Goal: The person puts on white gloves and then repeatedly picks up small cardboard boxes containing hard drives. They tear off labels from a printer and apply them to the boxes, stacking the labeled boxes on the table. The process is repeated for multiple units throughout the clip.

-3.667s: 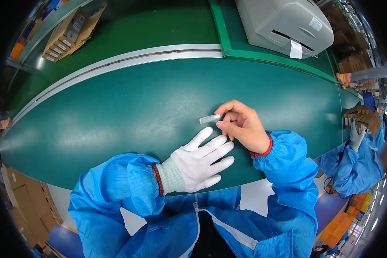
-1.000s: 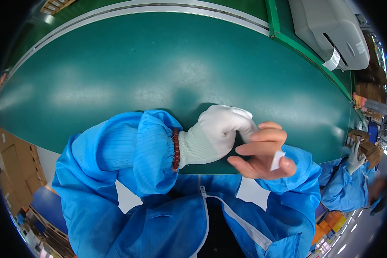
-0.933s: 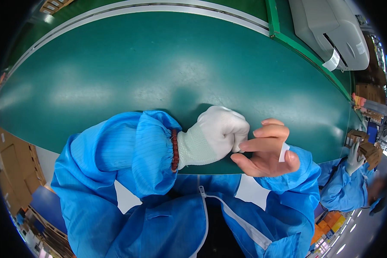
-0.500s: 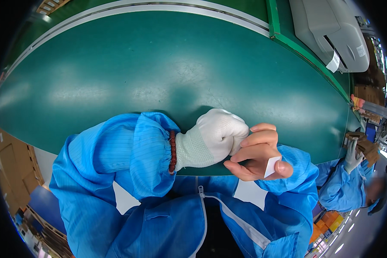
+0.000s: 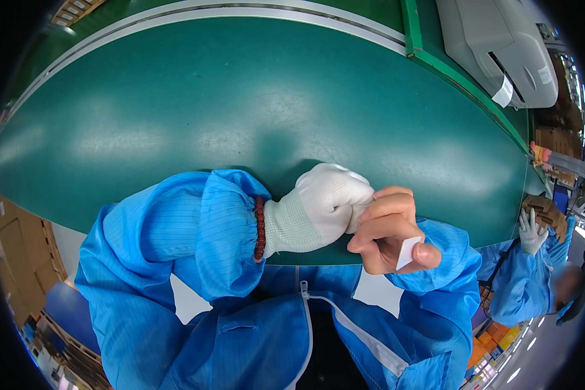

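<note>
The bare right hand has its fingers curled, pinching a small white paper label at one fingertip, palm side, at four o'clock; its foremost fingers meet the left hand in its white knitted glove, whose fingers are folded into a fist; whether that fist holds anything I cannot tell; a dark red beaded bracelet circles the left wrist; both hands are over the near edge of the smooth green tabletop; at two o'clock stands a grey plastic boxy machine, a white paper strip at its slot; towards four o'clock, a blue-sleeved co-worker has gloved fingers at brown cardboard pieces.
</note>
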{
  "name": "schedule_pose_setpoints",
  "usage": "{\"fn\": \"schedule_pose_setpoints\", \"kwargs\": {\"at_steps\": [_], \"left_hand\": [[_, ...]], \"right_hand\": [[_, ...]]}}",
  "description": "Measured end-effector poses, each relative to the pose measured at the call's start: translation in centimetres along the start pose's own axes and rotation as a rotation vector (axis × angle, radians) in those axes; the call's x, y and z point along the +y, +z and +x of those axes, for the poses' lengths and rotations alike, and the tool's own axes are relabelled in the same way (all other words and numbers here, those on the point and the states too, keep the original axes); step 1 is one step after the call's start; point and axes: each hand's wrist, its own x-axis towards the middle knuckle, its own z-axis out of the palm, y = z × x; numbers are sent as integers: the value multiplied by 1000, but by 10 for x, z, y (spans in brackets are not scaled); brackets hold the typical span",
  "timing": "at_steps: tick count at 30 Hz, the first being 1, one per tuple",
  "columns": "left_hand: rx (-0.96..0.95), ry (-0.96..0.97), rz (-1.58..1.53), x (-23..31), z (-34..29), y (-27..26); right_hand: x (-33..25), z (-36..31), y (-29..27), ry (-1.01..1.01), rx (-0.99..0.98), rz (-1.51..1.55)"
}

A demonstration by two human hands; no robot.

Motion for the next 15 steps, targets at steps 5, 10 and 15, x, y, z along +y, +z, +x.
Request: {"fn": "schedule_pose_setpoints", "kwargs": {"at_steps": [5,10,15], "left_hand": [[-29,-54,-21,-1,-2,-1],[-13,7,33,-1,-1,0],[-43,0,52,-2,-1,0]], "right_hand": [[-7,-1,-4,95,-88,-54],[-2,-1,10,33,85,-58],[-1,-2,9,30,80,-71]]}}
